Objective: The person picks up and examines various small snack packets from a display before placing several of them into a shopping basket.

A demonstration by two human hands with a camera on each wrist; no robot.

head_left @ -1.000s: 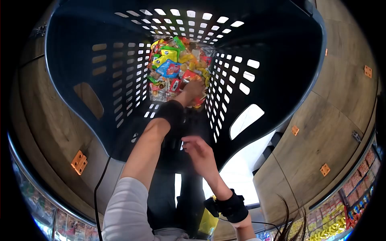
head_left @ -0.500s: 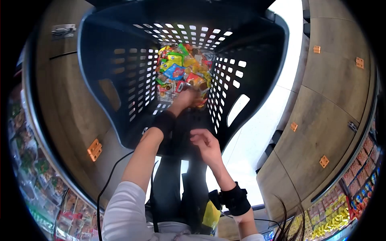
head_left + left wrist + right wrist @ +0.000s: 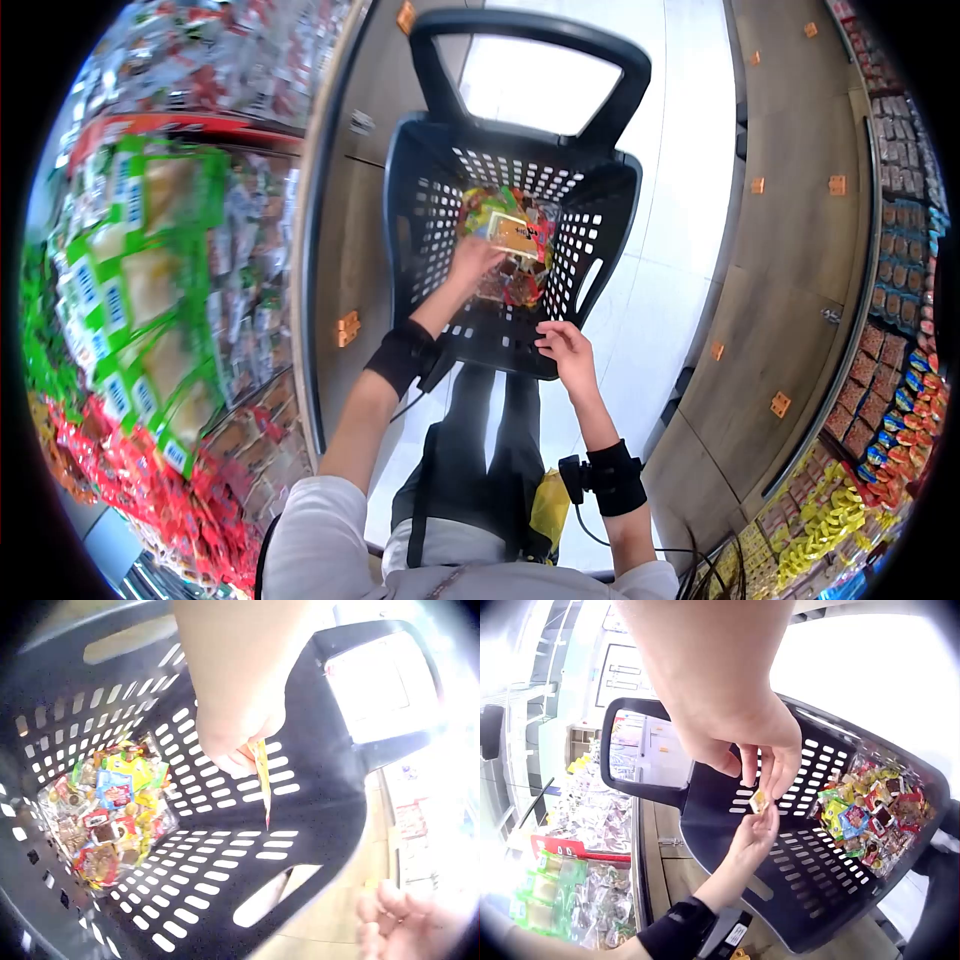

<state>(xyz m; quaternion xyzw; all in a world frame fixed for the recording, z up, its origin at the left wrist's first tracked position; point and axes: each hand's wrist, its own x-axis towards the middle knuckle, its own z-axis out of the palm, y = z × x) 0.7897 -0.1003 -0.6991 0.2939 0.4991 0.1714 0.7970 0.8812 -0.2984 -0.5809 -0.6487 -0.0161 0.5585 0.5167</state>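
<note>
From where I stand, the snack display (image 3: pixel 150 270) is the biggest thing, rising well to the left of the left grip (image 3: pixel 476 262), while wood panels (image 3: pixel 815 260) run well to the right of the right grip (image 3: pixel 568 352). Between them is the dark basket (image 3: pixel 322 791), right under the left grip, its tall handle (image 3: pixel 628 100) reaching up beyond that hand. The right grip hangs near the basket's near edge, fingers loosely bent and nothing in them. Down below the left grip lies a heap (image 3: pixel 112 817) of mixed packets, spread over the basket's bottom. Smaller than that, and the thing in hand, is one yellowish packet (image 3: pixel 515 236): the left grip has it pinched between thumb and fingers, up above the heap and clear of it. I'd judge a good deal is done, with so many packets lying together already; this one is not yet set down anywhere. Whether others remain to be handled, I can't tell. Among the heaped ones, a blue packet (image 3: pixel 853 823) stands out, below the left grip and apart from it.
</note>
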